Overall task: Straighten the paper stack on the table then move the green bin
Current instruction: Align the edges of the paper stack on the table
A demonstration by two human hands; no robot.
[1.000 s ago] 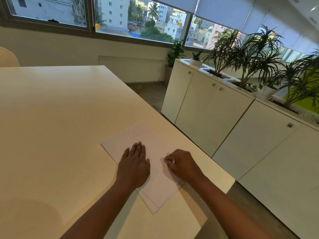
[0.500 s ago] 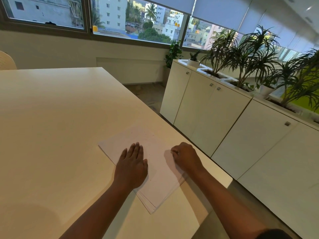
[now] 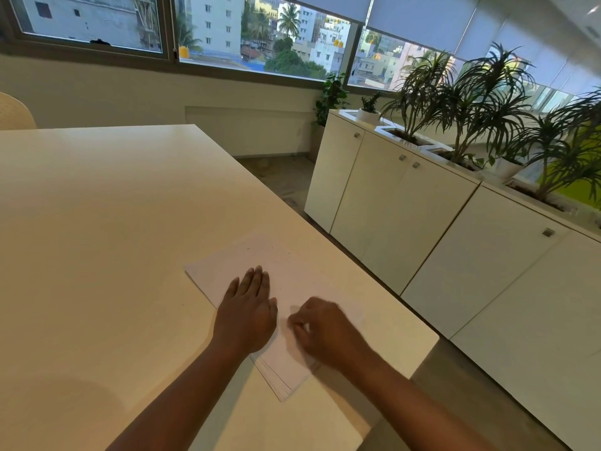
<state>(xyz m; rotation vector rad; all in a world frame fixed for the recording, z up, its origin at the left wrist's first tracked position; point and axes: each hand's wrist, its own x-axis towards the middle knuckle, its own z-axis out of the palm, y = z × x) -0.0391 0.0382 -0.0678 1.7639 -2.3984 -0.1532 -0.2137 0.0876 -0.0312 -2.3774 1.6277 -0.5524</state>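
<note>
1. I'm watching via head cam. Thin stack of white paper sheets (image 3: 260,288) is lying on the pale cream rectangular table (image 3: 97,239), near its right edge, set at an angle to that edge.
2. Left hand (image 3: 247,314) is lying flat, palm down, fingers together, pinning the stack; holding nothing.
3. Right hand (image 3: 322,330) is curling over the stack's right side, fingertips on the paper. It's blurred, so I can't tell whether it's pinching a sheet.
4. Near corner is showing fanned edges, so stack isn't square yet.
5. Step in hand, I'm judging: straightening, approx mid-way.
6. Next move is calling for tapping/pushing the fanned edges flush w/ both hands.
7. Green bin isn't in view; I'm expecting to need to look for it afterwards.
</note>
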